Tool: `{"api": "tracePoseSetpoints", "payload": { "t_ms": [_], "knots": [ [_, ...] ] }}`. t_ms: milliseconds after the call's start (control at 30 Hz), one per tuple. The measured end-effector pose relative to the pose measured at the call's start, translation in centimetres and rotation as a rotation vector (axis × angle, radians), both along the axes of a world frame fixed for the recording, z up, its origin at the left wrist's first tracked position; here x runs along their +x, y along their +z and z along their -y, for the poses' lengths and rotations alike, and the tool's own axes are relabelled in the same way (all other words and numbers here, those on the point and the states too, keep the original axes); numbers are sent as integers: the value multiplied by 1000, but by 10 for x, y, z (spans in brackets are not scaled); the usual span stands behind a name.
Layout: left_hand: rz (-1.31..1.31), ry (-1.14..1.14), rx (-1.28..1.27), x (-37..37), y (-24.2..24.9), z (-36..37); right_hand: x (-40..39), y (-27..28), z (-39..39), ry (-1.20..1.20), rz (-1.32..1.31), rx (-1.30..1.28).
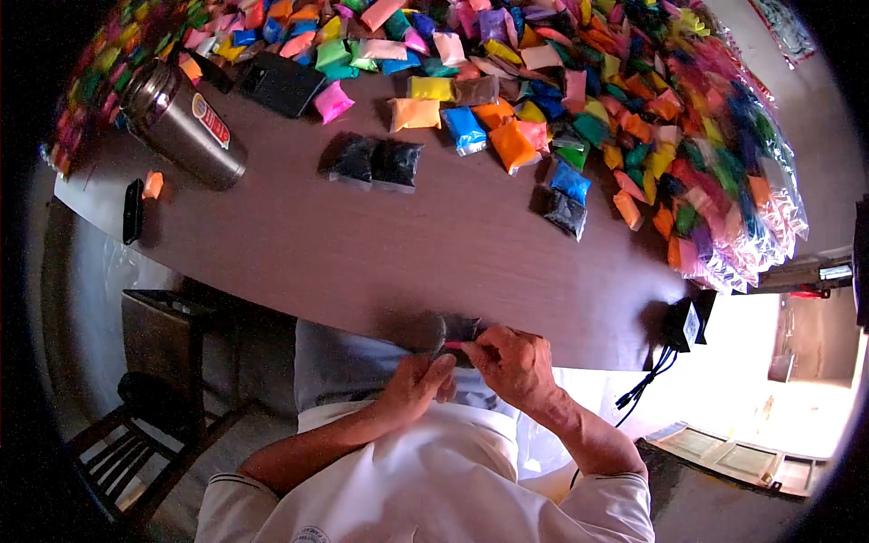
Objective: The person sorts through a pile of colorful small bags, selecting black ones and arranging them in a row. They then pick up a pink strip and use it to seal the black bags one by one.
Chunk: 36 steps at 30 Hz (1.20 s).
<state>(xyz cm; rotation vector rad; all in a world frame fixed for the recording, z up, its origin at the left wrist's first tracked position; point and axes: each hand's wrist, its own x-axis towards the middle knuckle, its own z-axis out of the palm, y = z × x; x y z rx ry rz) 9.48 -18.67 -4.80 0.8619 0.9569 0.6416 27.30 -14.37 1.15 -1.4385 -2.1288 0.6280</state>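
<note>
At the table's near edge my two hands are close together around a small dark packet (464,328). My right hand (516,364) pinches it from the right, thumb and fingers closed. My left hand (418,387) is closed at its lower left side, fingertips almost meeting the right hand's. A greyish rounded shape (425,333) and a bit of pink show beside the fingers, too blurred to name. Farther up the table, two black packets (374,163) lie side by side. Orange (513,147), blue (465,129) and yellow (432,88) packets lie beyond them.
A large heap of colourful packets (634,109) covers the table's far and right sides. A steel flask (186,127) lies at left near a black box (282,84). A black adapter with cables (683,326) sits at the right edge. A wooden chair (163,362) stands lower left.
</note>
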Motion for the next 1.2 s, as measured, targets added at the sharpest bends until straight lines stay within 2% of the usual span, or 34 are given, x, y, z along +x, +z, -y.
{"api": "tracePoseSetpoints", "payload": {
  "t_ms": [167, 367, 433, 533, 600, 667, 700, 800, 933, 1100, 1200],
  "knots": [
    [15, 39, -11, 1, -1, -1, -1, 0, -1, -64, 34, -72],
    [-8, -26, 20, 1, -5, -4, 2, -10, -8, -173, -29, -154],
    [-63, -53, 109, 0, 1, -7, 4, -7, -15, -249, 28, -140],
    [-1, -26, 84, 1, -7, -4, 14, -8, -32, -341, 134, -77],
    [11, -17, 79, 1, -5, -6, 13, 8, -35, -317, 69, -82],
    [19, -1, 60, 1, -2, -5, 1, 24, -25, -115, 37, -126],
    [66, 19, 18, 2, 1, -4, -4, 19, -21, -16, 43, -51],
    [134, 37, -33, 3, 0, -5, -17, 19, -20, 134, 209, 80],
    [149, 23, -57, 2, -6, -6, -19, 25, -31, 172, 285, 55],
    [128, 21, -37, 1, -6, -7, -15, 24, -42, 2, 244, -158],
    [107, 13, -4, 0, -7, -8, -11, 15, -52, 26, 270, -87]
  ]
}}
